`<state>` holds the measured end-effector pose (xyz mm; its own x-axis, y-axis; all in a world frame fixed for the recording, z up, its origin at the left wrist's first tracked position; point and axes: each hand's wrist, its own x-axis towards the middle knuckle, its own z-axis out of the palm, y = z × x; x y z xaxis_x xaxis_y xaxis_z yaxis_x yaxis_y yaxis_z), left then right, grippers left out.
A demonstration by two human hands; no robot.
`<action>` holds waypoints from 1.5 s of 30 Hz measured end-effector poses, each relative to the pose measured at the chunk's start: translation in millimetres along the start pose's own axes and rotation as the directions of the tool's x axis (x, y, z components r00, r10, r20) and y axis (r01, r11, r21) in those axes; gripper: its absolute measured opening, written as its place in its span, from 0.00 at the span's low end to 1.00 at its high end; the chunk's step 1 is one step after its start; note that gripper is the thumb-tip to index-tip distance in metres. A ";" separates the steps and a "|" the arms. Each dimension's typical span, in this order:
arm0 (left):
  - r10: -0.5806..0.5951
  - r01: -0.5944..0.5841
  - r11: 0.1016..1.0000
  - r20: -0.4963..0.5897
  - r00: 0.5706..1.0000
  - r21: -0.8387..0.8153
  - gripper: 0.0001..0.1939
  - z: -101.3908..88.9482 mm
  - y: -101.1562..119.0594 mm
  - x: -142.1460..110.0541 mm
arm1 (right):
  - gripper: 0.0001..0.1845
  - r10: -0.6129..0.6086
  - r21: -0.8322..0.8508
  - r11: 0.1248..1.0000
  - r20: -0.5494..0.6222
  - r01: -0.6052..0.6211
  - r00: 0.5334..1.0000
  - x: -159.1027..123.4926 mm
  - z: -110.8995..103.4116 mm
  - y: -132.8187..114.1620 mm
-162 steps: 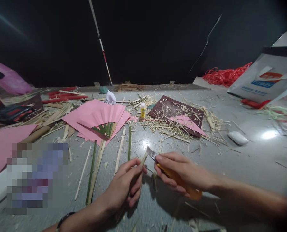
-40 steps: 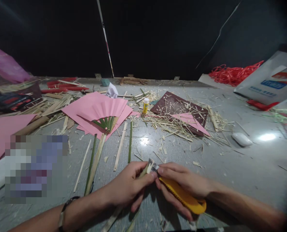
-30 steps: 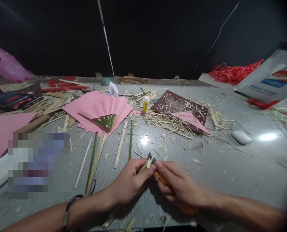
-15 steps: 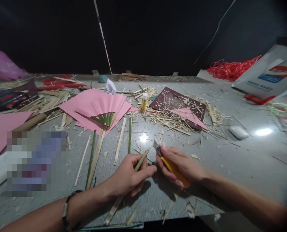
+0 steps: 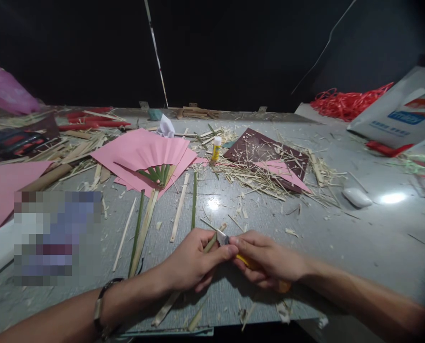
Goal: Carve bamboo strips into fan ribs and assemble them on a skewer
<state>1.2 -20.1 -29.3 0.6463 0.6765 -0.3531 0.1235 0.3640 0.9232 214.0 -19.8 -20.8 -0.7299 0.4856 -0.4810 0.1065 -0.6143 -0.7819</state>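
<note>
1 white bag [image 5: 380, 107] is seen tilted at the right of the surface [image 5: 334, 238]; its contents are hidden. By the left hand [image 5: 193, 259], with fingers curled nearly together, a bamboo strip [image 5: 209, 245] is pinched. By the right hand [image 5: 268, 259], fingers closed, a yellow cutter [image 5: 247, 262] is gripped, its blade [image 5: 222, 236] at the strip. The bag's blue and red print [image 5: 407, 117] cannot be read clearly.
</note>
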 end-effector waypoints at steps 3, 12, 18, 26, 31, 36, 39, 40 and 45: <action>0.037 -0.037 0.999 -0.067 0.997 0.005 0.26 2.5 1.8 0.5 | 0.32 -0.021 -0.033 0.999 -0.029 0.020 0.999 -1.4 1.7 -0.8; 0.144 -0.144 0.990 -0.107 0.984 0.014 0.23 7.6 6.4 5.6 | 0.32 -0.201 -0.271 0.955 -0.290 0.121 0.936 1.2 18.3 12.6; 0.125 -0.095 0.984 -0.208 0.970 0.148 0.27 10.5 -1.0 2.3 | 0.31 -0.461 -0.340 0.884 -0.516 0.321 0.722 -7.4 -21.8 -12.6; 0.003 0.003 0.999 -0.105 0.994 0.053 0.27 10.4 0.0 -2.0 | 0.30 -0.319 -0.097 0.947 -0.348 0.305 0.882 -19.5 -29.9 -20.6; -0.014 0.015 0.999 -0.048 0.999 0.033 0.20 6.9 -0.4 -2.5 | 0.31 -0.101 -0.137 0.987 -0.122 0.084 0.987 -5.4 -0.3 -1.7; -0.042 0.042 0.999 -0.007 0.999 0.018 0.19 4.6 -6.9 -2.8 | 0.32 0.039 -0.029 0.999 -0.036 -0.040 0.999 -5.2 -4.8 -6.3; -0.056 0.056 0.998 0.002 0.998 0.033 0.19 4.0 -5.1 -3.2 | 0.32 0.108 0.005 0.994 -0.007 -0.108 0.994 -6.9 -5.5 -9.0; -0.053 0.053 0.998 0.000 0.999 0.044 0.19 4.0 -3.8 -3.4 | 0.32 0.121 0.002 0.993 0.006 -0.121 0.993 -7.2 -5.0 -9.3; -0.002 0.002 1.000 -0.045 0.999 0.011 0.23 6.9 0.9 -2.3 | 0.31 0.037 -0.028 0.999 -0.036 -0.038 0.999 -5.2 0.0 -6.3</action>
<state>5.0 -25.8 -26.6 0.6119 0.7036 -0.3613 0.1336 0.3582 0.9240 217.1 -18.4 -13.4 -0.7003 0.4846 -0.5241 0.1535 -0.6148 -0.7736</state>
